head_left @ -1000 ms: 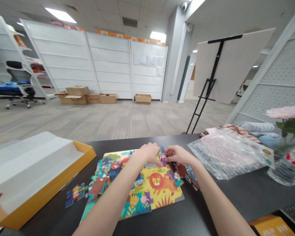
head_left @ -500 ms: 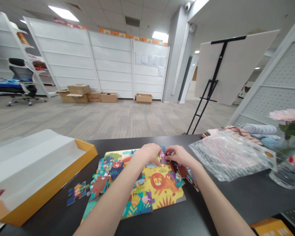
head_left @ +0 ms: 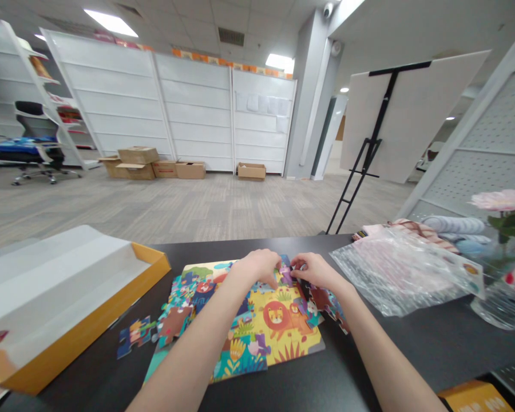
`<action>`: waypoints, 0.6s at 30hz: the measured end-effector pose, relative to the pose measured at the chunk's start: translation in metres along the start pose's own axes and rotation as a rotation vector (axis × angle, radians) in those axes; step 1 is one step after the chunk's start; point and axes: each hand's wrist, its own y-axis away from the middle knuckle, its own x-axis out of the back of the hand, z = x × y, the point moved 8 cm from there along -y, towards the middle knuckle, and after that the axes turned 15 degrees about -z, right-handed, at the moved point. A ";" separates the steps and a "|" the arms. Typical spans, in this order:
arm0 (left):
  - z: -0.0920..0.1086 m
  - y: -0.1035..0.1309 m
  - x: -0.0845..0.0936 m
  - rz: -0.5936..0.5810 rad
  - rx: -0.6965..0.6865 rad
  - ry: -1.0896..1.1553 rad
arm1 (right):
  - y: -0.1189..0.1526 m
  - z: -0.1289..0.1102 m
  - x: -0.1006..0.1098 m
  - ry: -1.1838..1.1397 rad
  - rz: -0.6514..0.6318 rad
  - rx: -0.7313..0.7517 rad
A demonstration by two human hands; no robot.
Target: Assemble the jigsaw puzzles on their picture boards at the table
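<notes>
A colourful jigsaw picture (head_left: pixel 283 326) with lions on yellow lies on the black table, loose pieces on its left part. Over its upper middle is my left hand (head_left: pixel 264 267), fingers bent down close to the picture; whether they hold anything is hidden. My right hand (head_left: pixel 311 269) is at the upper right edge, thumb and fingers pinched on a purple puzzle piece (head_left: pixel 286 275). Loose brown and teal pieces (head_left: pixel 326 301) lie beneath my right wrist. More loose pieces (head_left: pixel 135 336) lie left of the picture.
An open white and orange box (head_left: pixel 90 303) stands on the left of the black table (head_left: pixel 317 377). At the right are a clear plastic bag (head_left: pixel 403 269), folded cloths (head_left: pixel 452 226) and a vase with a pink flower (head_left: pixel 504 200). An orange box (head_left: pixel 474 397) is at the lower right.
My left hand has shifted slightly left and its fingers have spread a little. My right hand has barely moved.
</notes>
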 end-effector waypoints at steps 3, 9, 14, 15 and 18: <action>0.000 0.000 0.000 -0.008 0.001 0.008 | 0.001 -0.002 -0.001 0.004 -0.006 0.005; 0.001 0.003 0.002 -0.009 0.005 0.013 | 0.001 -0.004 -0.002 -0.001 -0.034 0.000; 0.002 0.005 0.002 -0.038 0.008 0.026 | 0.002 -0.004 -0.004 -0.032 -0.062 -0.010; 0.001 0.005 0.002 -0.043 0.011 0.030 | 0.002 -0.004 -0.005 -0.040 -0.075 -0.005; 0.000 0.004 0.001 -0.051 0.014 0.042 | 0.003 -0.007 -0.009 -0.072 -0.131 0.019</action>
